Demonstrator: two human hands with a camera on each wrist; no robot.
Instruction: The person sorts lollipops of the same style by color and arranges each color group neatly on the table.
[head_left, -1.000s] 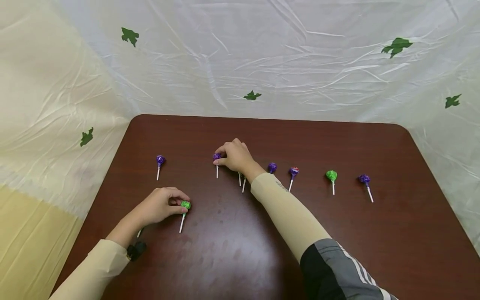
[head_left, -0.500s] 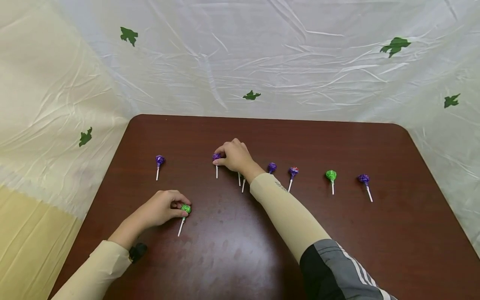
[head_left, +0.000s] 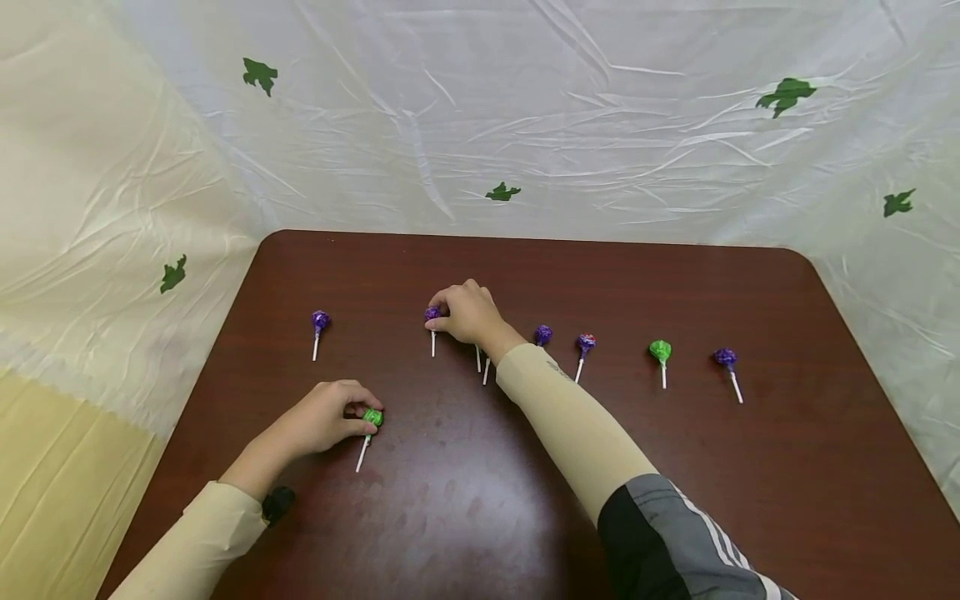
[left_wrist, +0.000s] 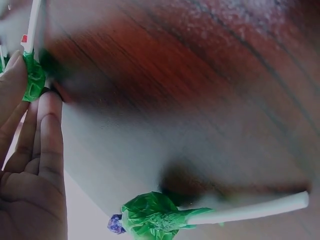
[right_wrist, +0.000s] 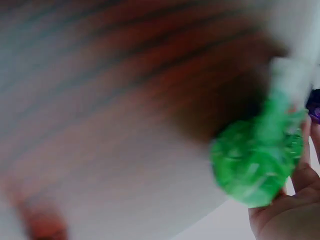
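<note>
As the left hand [head_left: 327,414] pinches a green lollipop [head_left: 372,417], the right hand [head_left: 471,312] pinches a purple lollipop [head_left: 432,314].
Purple lies ahead-right; both sticks [head_left: 363,455] point nearward.

Rm on tbl [head_left: 457,525] btwn L sleeve [head_left: 198,537] & R sleeve [head_left: 588,437], which blocks ctr lollipops [head_left: 543,335].

The right arm [head_left: 573,417] hides the heads of two lollipops [head_left: 487,372]. The head view crops the counter [head_left: 810,467] at the bottom; the right wrist view blurs a green lollipop [right_wrist: 255,170].
</note>
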